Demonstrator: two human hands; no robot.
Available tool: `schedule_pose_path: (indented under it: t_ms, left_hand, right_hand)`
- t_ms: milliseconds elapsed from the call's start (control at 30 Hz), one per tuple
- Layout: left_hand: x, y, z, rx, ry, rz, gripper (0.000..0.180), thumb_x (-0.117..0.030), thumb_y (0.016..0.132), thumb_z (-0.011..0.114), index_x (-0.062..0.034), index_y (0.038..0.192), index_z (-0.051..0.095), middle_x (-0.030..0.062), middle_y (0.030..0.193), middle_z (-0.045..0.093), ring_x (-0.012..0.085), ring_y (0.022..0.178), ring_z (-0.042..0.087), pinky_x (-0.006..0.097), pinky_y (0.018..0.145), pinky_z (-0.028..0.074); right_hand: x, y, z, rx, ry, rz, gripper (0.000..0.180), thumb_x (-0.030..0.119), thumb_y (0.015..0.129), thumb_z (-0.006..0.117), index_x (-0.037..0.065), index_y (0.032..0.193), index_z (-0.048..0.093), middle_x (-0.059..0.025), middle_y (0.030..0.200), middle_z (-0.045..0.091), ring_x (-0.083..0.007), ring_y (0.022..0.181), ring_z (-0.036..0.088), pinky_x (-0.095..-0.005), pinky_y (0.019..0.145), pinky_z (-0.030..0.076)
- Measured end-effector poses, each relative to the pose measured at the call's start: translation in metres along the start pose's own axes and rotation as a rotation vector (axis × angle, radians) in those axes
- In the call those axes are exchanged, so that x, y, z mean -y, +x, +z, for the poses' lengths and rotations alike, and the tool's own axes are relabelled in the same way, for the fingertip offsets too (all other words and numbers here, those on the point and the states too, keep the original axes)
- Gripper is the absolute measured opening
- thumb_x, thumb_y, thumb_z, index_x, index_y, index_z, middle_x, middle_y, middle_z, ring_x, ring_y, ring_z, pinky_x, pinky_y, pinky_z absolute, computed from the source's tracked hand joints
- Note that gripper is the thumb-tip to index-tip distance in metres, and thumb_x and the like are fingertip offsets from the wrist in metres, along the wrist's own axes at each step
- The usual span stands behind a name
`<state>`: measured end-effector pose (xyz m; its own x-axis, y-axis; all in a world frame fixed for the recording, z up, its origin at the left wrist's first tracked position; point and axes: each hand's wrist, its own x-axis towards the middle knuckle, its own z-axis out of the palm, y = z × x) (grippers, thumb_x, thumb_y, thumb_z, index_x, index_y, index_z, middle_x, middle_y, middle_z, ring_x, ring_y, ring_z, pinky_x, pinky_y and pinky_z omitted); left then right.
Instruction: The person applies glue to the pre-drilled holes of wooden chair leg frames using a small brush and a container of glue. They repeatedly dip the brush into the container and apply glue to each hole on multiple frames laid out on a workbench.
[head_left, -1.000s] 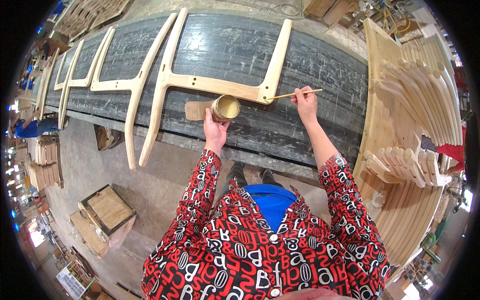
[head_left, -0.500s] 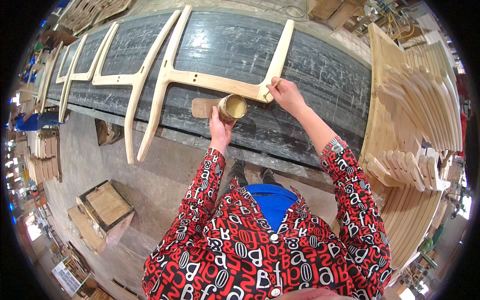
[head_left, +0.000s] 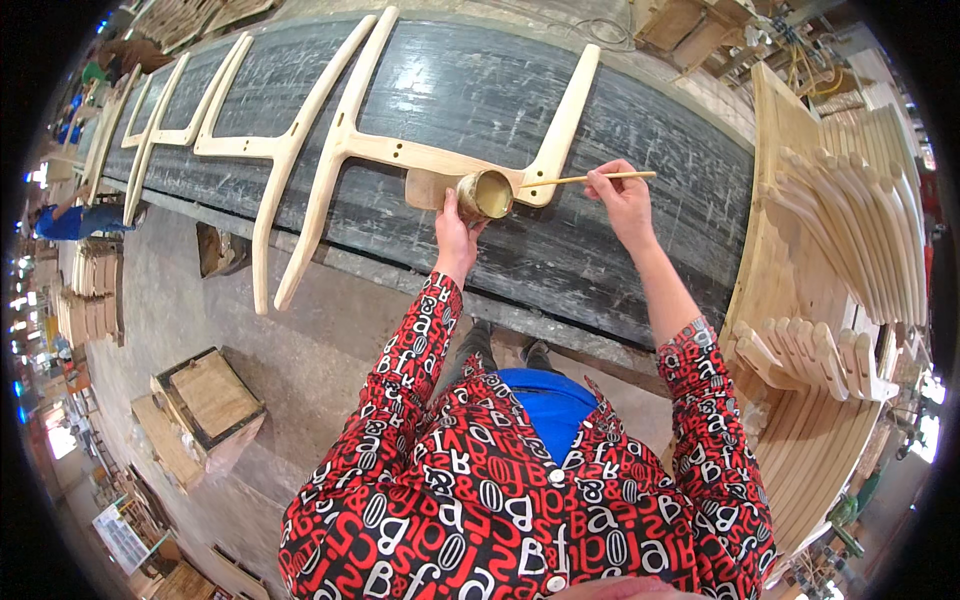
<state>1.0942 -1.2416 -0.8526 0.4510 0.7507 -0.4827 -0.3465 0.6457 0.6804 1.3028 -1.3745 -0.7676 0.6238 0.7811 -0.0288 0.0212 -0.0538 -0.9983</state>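
Your left hand point(head_left: 455, 230) grips a small round pot point(head_left: 483, 195) with yellowish glue inside, on the dark workbench point(head_left: 640, 230) beside the wooden chair frame point(head_left: 400, 150). Your right hand point(head_left: 622, 200), arm stretched forward, pinches a thin wooden stick point(head_left: 585, 180) whose tip touches the frame

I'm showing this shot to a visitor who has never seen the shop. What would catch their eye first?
Pale wooden frame parts lie in a row along the dark workbench. In the middle, the left hand holds a small glue-smeared pot, while the right hand holds a thin stick at a joint. Curved wooden pieces are stacked at right.
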Motion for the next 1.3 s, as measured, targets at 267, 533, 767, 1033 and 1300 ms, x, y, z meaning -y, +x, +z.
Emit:
schedule_pose_path:
  t_ms: [267, 533, 767, 1033, 1300]
  left_hand:
    - [0.013, -0.006, 0.035, 0.062, 0.011, -0.046, 0.046, -0.045, 0.095, 0.037, -0.0084, 0.123, 0.046, 0.0065, 0.119, 0.053, 0.0208, 0.108, 0.052, 0.041, 0.087, 0.047]
    - [0.024, 0.005, 0.05, 0.092, -0.093, -0.04, 0.047, -0.044, 0.096, 0.035, -0.007, 0.124, 0.045, 0.0083, 0.121, 0.051, 0.0235, 0.11, 0.051, 0.046, 0.089, 0.046]
    - [0.023, 0.013, 0.044, 0.022, -0.1, -0.026, 0.048, -0.044, 0.096, 0.036, -0.0075, 0.126, 0.043, 0.0106, 0.124, 0.048, 0.0264, 0.113, 0.049, 0.048, 0.09, 0.044]
    - [0.011, 0.0, 0.002, -0.056, -0.12, 0.011, 0.052, -0.046, 0.096, 0.032, -0.0067, 0.129, 0.039, 0.0115, 0.129, 0.044, 0.0283, 0.116, 0.046, 0.05, 0.094, 0.04]
    - [0.005, -0.011, -0.015, -0.07, -0.116, 0.019, 0.054, -0.048, 0.096, 0.031, -0.0075, 0.131, 0.038, 0.0104, 0.13, 0.044, 0.0279, 0.118, 0.045, 0.051, 0.096, 0.039]
  right_hand:
    - [-0.03, -0.012, 0.009, -0.195, 0.42, 0.124, 0.012, 0.013, 0.089, 0.058, 0.003, 0.085, 0.053, -0.0086, 0.075, 0.062, -0.0127, 0.064, 0.06, -0.0257, 0.06, 0.05]
    - [-0.055, -0.025, -0.009, -0.287, 0.819, 0.411, 0.005, 0.008, 0.086, 0.057, 0.005, 0.088, 0.054, -0.0087, 0.082, 0.061, -0.0162, 0.068, 0.06, -0.0294, 0.062, 0.052]
    - [-0.068, -0.016, -0.012, -0.394, 0.739, 0.419, 0.012, 0.015, 0.088, 0.058, 0.008, 0.083, 0.05, -0.0069, 0.075, 0.062, -0.0137, 0.064, 0.06, -0.0284, 0.057, 0.051]
    - [-0.09, -0.001, -0.014, -0.441, 0.575, 0.345, 0.011, 0.011, 0.088, 0.057, 0.006, 0.083, 0.048, -0.0095, 0.073, 0.062, -0.015, 0.06, 0.061, -0.0266, 0.052, 0.051]
    - [-0.105, -0.009, -0.011, -0.413, 0.625, 0.313, 0.011, 0.009, 0.087, 0.058, 0.005, 0.083, 0.048, -0.0097, 0.072, 0.06, -0.0162, 0.059, 0.06, -0.0283, 0.053, 0.051]
